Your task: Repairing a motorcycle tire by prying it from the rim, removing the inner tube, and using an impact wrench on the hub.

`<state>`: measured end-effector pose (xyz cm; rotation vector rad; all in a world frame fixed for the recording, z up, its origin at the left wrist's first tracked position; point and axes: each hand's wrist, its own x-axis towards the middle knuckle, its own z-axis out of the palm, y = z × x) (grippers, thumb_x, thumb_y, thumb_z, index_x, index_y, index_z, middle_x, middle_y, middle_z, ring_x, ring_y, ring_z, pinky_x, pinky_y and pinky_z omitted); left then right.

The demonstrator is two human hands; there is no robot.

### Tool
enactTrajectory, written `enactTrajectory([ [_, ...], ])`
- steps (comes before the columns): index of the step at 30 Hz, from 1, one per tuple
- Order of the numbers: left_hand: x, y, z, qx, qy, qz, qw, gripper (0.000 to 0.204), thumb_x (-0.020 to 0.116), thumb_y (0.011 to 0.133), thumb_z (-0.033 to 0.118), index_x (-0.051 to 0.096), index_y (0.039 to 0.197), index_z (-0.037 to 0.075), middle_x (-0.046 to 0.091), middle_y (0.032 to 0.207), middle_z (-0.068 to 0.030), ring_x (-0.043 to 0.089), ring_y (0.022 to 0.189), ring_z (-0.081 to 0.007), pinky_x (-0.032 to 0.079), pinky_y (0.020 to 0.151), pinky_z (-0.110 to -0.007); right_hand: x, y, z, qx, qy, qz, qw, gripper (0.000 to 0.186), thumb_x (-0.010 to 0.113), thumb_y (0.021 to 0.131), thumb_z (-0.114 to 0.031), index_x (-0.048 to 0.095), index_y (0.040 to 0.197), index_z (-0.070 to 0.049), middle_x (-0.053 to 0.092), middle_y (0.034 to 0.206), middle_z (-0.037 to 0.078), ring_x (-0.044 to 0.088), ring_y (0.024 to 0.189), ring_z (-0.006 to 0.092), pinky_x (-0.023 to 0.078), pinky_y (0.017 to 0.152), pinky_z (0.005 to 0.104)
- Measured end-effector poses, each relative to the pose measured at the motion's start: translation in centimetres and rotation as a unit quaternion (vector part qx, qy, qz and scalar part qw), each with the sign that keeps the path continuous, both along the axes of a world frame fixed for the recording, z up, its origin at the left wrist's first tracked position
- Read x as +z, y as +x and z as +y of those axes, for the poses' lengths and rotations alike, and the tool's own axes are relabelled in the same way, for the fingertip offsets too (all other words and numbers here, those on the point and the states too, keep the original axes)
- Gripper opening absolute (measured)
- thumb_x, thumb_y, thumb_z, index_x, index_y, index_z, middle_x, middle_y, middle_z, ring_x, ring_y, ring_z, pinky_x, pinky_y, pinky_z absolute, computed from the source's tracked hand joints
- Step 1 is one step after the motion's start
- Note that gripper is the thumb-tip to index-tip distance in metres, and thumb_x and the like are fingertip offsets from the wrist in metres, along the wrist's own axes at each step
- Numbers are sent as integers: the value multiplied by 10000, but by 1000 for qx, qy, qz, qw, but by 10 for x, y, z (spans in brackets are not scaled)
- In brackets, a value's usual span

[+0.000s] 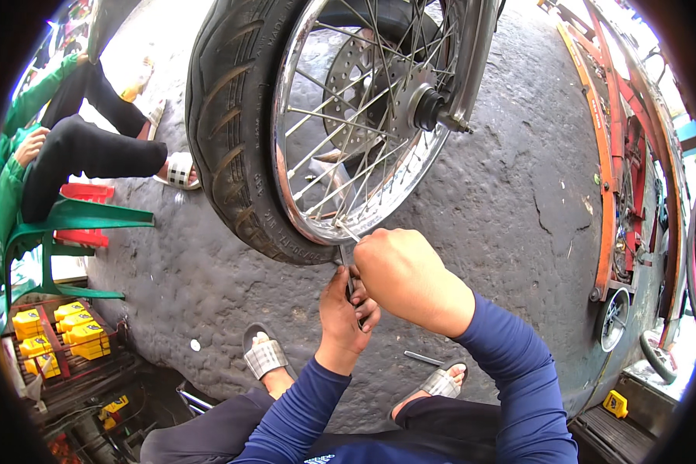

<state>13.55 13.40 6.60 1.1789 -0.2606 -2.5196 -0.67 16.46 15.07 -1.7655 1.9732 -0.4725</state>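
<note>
A motorcycle wheel with black tyre (pixel 228 155), spoked chrome rim (pixel 313 228) and brake disc (pixel 340 104) stands in front of me, mounted in a fork (pixel 469 69). My left hand (pixel 344 317) is closed around an upright metal lever (pixel 344 258) at the tyre's lower edge, by the rim. Just right of it and slightly higher, my right hand (pixel 406 280) makes a fist on a thin metal tool (pixel 350 231) that reaches to the lower rim among the spokes; its fingertips are hidden.
At left, a person in green sleeves (pixel 8 189) sits on a green chair (pixel 93 218) beside a red crate (pixel 97 236); yellow bottles (pixel 85 336) fill a rack. A loose bar (pixel 423 358) lies by my foot. An orange metal frame (pixel 605 255) and small wheel (pixel 612 321) line the right.
</note>
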Motion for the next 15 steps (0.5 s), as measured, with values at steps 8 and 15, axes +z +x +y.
enactTrajectory([
  [8,3,-2,1,-5,20,44,999,260,472,986,358,549,926,116,333,581,54,306,415,-69,248,303,-233,-132,-37,31,-38,-195,105,975,187,597,759,-83,533,929,-37,571,772,88,615,606,272,482,512,384],
  [15,0,6,-6,-5,28,64,998,262,463,992,354,546,920,116,335,589,49,299,415,-72,260,306,-236,-131,-26,30,-58,-147,16,987,395,575,785,-56,527,1174,-5,568,795,103,631,663,311,496,571,424],
])
